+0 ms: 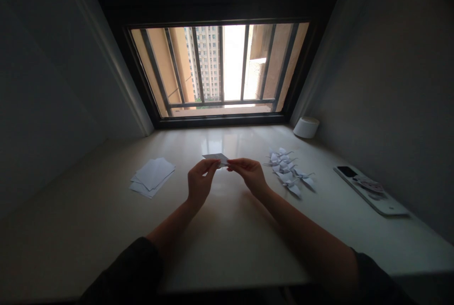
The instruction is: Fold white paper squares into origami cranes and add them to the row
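A small folded piece of paper (214, 156), pale and pointed at its left end, is held up over the middle of the white surface. My left hand (201, 179) pinches its near edge between thumb and fingers. From the other side, my right hand (250, 172) grips the right end with thumb and fingertips. Both hands are closed, their fingertips almost meeting. Part of the paper is hidden behind the fingers. To the right of my right hand lies a cluster of several folded paper cranes (285, 168). Left of my left hand rests a loose stack of white paper sheets (153, 176).
At the far right a phone (371, 190) in a decorated case lies on the white sill (220, 248). A small white round container (306, 127) stands in the back right corner. The dark-framed window (220, 122) with bars closes off the back, and walls rise on both sides.
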Action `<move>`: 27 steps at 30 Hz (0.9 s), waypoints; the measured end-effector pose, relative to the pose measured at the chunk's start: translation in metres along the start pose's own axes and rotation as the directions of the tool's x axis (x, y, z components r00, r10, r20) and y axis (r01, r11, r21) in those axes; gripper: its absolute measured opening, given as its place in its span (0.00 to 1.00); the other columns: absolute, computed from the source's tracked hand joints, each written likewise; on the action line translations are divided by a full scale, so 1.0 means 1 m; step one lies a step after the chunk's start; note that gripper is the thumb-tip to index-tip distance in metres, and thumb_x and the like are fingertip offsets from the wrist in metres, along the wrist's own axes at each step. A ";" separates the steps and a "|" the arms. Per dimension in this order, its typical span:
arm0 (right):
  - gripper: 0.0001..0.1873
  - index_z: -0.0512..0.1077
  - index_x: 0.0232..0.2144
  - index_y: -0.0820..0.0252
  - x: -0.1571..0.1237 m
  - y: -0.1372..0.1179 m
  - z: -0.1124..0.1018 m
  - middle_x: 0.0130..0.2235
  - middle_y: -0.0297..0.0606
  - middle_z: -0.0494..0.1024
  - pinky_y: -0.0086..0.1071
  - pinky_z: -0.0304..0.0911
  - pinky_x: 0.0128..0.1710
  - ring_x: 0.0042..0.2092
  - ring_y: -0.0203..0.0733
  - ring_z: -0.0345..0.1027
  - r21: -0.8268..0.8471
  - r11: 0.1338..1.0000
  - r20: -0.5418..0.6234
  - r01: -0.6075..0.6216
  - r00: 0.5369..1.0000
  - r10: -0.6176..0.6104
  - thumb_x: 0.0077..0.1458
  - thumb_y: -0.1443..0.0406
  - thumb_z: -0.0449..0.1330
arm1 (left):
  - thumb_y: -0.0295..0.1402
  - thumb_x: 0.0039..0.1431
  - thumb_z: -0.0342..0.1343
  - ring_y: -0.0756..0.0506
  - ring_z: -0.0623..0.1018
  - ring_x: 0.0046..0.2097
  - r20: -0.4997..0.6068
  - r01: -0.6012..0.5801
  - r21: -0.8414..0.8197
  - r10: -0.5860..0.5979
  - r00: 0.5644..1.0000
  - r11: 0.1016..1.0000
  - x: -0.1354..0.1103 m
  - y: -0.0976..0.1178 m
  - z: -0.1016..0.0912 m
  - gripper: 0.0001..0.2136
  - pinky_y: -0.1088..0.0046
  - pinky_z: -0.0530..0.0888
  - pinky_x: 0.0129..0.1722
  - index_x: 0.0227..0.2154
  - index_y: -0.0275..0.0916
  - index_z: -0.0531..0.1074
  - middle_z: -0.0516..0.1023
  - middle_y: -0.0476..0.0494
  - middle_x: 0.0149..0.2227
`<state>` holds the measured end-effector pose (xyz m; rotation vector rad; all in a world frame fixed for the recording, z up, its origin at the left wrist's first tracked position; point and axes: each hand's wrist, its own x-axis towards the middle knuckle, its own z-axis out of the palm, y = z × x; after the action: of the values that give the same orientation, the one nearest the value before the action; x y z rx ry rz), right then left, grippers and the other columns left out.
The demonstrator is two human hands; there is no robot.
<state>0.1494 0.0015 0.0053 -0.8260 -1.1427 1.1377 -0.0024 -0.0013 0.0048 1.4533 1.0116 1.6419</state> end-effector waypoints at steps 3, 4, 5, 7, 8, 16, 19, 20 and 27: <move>0.12 0.79 0.29 0.57 0.000 0.001 0.001 0.28 0.37 0.80 0.41 0.70 0.37 0.30 0.43 0.74 0.018 1.000 0.000 0.004 1.000 -0.004 0.37 0.60 0.69 | 0.36 0.50 0.60 0.45 0.79 0.36 -0.002 0.001 0.010 -0.001 1.000 1.000 0.000 0.001 0.000 0.09 0.64 0.76 0.42 0.33 0.37 0.76 0.80 0.43 0.33; 0.12 0.79 0.29 0.57 0.000 0.001 0.001 0.28 0.37 0.80 0.40 0.69 0.37 0.30 0.43 0.74 0.023 1.000 -0.001 0.002 1.000 -0.002 0.37 0.60 0.69 | 0.36 0.50 0.60 0.45 0.79 0.36 0.000 0.000 0.014 0.000 1.000 1.000 -0.001 0.001 0.000 0.09 0.64 0.76 0.42 0.33 0.36 0.76 0.80 0.43 0.33; 0.12 0.79 0.29 0.57 0.000 0.000 0.001 0.28 0.37 0.80 0.40 0.69 0.37 0.30 0.42 0.74 0.027 1.000 -0.004 -0.002 1.000 0.002 0.37 0.60 0.69 | 0.35 0.50 0.60 0.45 0.79 0.36 0.001 -0.001 0.018 0.001 1.000 1.000 -0.001 0.002 0.000 0.09 0.64 0.76 0.42 0.33 0.36 0.76 0.80 0.43 0.34; 0.12 0.79 0.29 0.57 0.000 0.000 0.001 0.28 0.37 0.80 0.40 0.69 0.37 0.30 0.42 0.74 0.034 0.999 -0.008 -0.016 1.000 0.016 0.37 0.61 0.70 | 0.35 0.51 0.60 0.45 0.79 0.36 0.002 0.000 0.026 0.000 1.000 1.000 -0.001 0.004 0.000 0.09 0.64 0.76 0.41 0.33 0.36 0.76 0.80 0.43 0.34; 0.13 0.79 0.29 0.57 0.000 0.000 0.001 0.28 0.37 0.80 0.40 0.69 0.37 0.30 0.42 0.73 0.037 0.999 -0.011 -0.023 1.000 0.024 0.37 0.61 0.70 | 0.35 0.51 0.60 0.45 0.79 0.36 0.001 0.001 0.026 -0.001 1.000 1.000 -0.001 0.004 0.000 0.09 0.64 0.76 0.41 0.34 0.36 0.76 0.80 0.43 0.34; 0.14 0.79 0.31 0.56 0.000 0.002 0.001 0.29 0.37 0.80 0.40 0.69 0.38 0.30 0.41 0.73 0.056 0.997 0.000 -0.051 0.999 0.051 0.37 0.60 0.69 | 0.36 0.51 0.60 0.45 0.79 0.34 -0.011 0.017 0.018 -0.017 1.000 1.000 -0.002 0.007 0.001 0.10 0.65 0.77 0.39 0.33 0.36 0.76 0.80 0.43 0.33; 0.14 0.78 0.31 0.56 0.000 0.002 0.000 0.29 0.37 0.80 0.41 0.69 0.38 0.31 0.42 0.74 0.031 0.999 0.006 -0.034 0.999 0.034 0.38 0.59 0.69 | 0.37 0.50 0.60 0.45 0.80 0.34 -0.008 0.024 0.030 -0.024 1.000 0.999 -0.001 0.007 0.001 0.10 0.65 0.77 0.39 0.33 0.36 0.76 0.80 0.43 0.33; 0.14 0.78 0.31 0.56 0.000 0.002 0.000 0.29 0.37 0.80 0.41 0.69 0.38 0.31 0.43 0.74 0.006 1.000 0.015 -0.016 1.000 0.016 0.39 0.59 0.68 | 0.37 0.50 0.60 0.45 0.80 0.34 -0.007 0.022 0.033 -0.022 1.000 0.999 -0.001 0.007 0.000 0.10 0.65 0.77 0.39 0.33 0.36 0.76 0.80 0.43 0.33; 0.19 0.76 0.39 0.55 -0.003 0.000 0.004 0.34 0.38 0.80 0.38 0.68 0.40 0.37 0.44 0.74 -0.139 0.986 0.045 0.095 0.995 -0.090 0.42 0.59 0.67 | 0.37 0.49 0.61 0.46 0.79 0.34 -0.007 -0.026 0.083 0.027 1.000 0.996 -0.003 0.006 -0.001 0.10 0.66 0.77 0.39 0.33 0.37 0.76 0.80 0.44 0.33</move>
<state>0.1455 -0.0020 0.0058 -0.8534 -1.2925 1.0087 -0.0032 -0.0070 0.0089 1.5218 1.0810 1.6434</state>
